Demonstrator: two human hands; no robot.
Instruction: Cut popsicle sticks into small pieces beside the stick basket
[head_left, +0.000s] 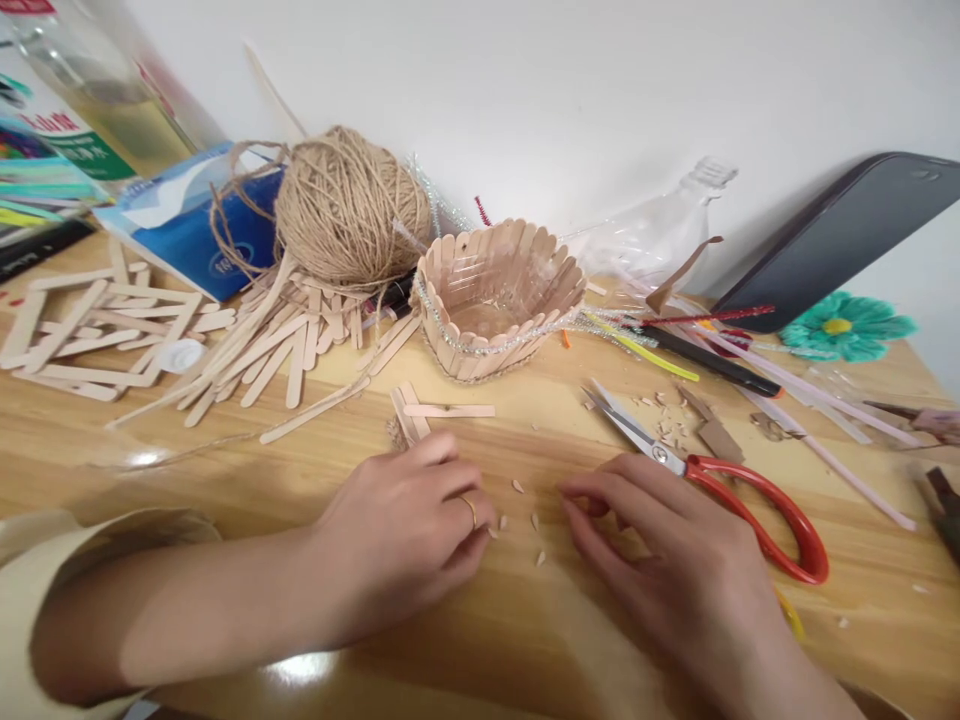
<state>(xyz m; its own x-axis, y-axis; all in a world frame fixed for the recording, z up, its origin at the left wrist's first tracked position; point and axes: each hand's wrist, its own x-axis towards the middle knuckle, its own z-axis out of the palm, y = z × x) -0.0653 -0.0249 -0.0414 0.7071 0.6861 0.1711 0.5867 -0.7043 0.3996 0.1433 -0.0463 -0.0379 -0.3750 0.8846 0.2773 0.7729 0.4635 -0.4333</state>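
Working over a pale wooden bench (525, 650), both hands low and apart. Left hand (409, 525) at nine o'clock — fingers curled under, tips mostly hidden; cannot tell whether holding anything. Right hand (679, 550) at four o'clock — thumb and forefinger drawn near together, too blurred to tell whether pinching something small.

Just past the left knuckles, at ten o'clock, find short sticks (454, 411), lying against one another. Likely light, stiff and dry, apt to split along the grain; best taken by the long edges near the middle.

At twelve o'clock, see a basket (517, 248) of upright sticks, ringed with silver tinsel (469, 344). Probably light too, and weakest at the rounded tips; better held by both outer sides than by the rim.

At three o'clock, note scissors (679, 463), blades slightly parted and pointing toward ten, handle partly behind the right hand. Mind those edges when reaching across. Most room between the hands and toward six, among thin wood chips (535, 521). Tighter toward ten and eleven, by heaped craft sticks (296, 365) and a twine ball (352, 205), and toward one, by a clear bottle (645, 235).
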